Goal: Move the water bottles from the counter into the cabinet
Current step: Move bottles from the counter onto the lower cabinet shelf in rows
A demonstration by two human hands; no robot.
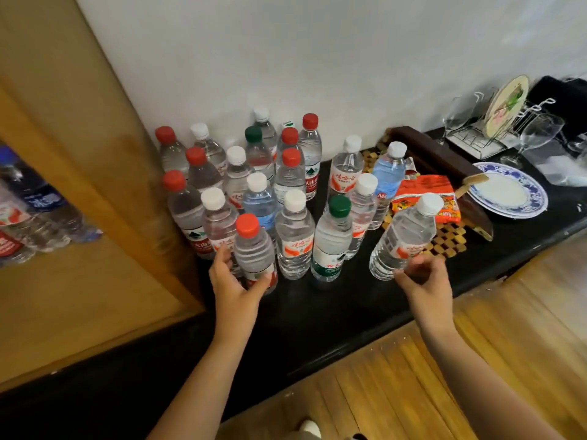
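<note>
Several clear water bottles with red, white and green caps stand crowded on the black counter (320, 309) against the white wall. My left hand (230, 282) grips the lower part of a red-capped bottle (254, 249) at the front of the group. My right hand (422, 281) holds the base of a white-capped bottle (405, 236), which leans to the right, apart from the rest. At the far left, the wooden cabinet (95, 281) stands open, with several bottles (35, 211) lying on its shelf.
A woven mat (448, 239), an orange snack packet (425, 192) and a dark wooden box (444, 163) lie right of the bottles. Further right are a blue-and-white plate (508, 193), a dish rack (489, 128) and wine glasses (536, 134). Wood flooring runs below the counter edge.
</note>
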